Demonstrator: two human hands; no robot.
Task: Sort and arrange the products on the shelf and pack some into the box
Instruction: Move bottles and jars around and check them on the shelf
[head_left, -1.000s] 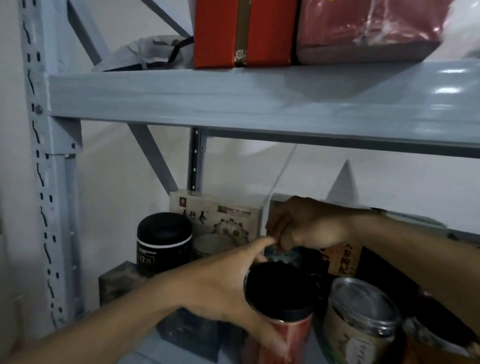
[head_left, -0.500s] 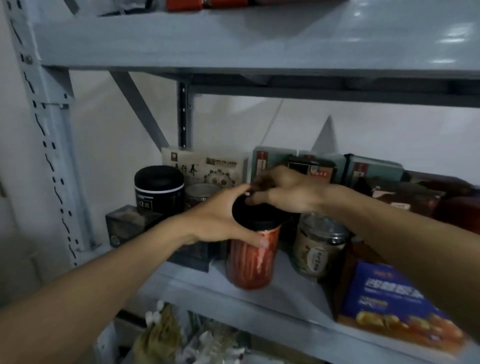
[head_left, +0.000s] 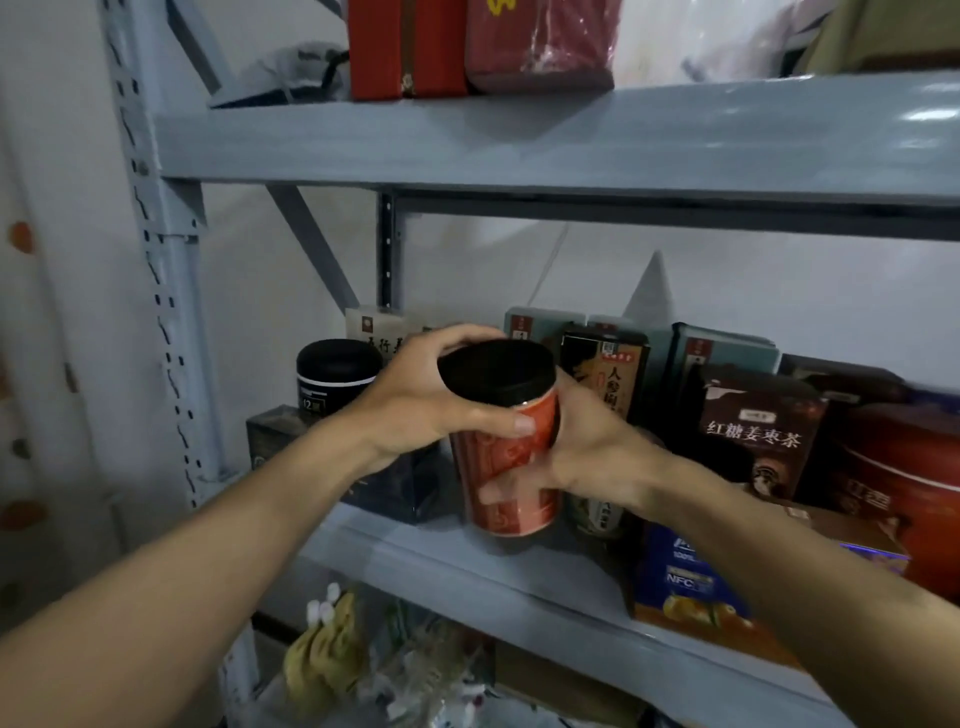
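**Sorting barely begun: one canister in hand, nothing seen packed**

The person holds a red canister (head_left: 511, 467) with a black lid in both hands at the front of the middle shelf (head_left: 415, 543). The left hand (head_left: 431, 400) curls over the lid, its thumb lying across the red body just under the rim. The right hand (head_left: 587, 452) wraps the body from the other side, thumb across the lower front. The canister tilts, lid towards the person. Whether its base touches the shelf board cannot be told.

The rest of the shelf looks unsorted. A black jar (head_left: 337, 374) sits on a dark box (head_left: 280, 431) at the left. Flat packs stand along the back wall. To the right, a brown tea box (head_left: 753, 431), a red round tin (head_left: 904, 457) and a blue juice carton (head_left: 685, 582) crowd together at mixed angles. A labelled jar (head_left: 597, 514) is mostly hidden behind the right wrist. Red boxes (head_left: 405, 47) sit on the upper shelf (head_left: 519, 135).

No packing box is in view, so nothing shows as packed. The task appears to be at an early stage. The canister has yet to be placed or packed, and the crowded right side remains to be arranged.
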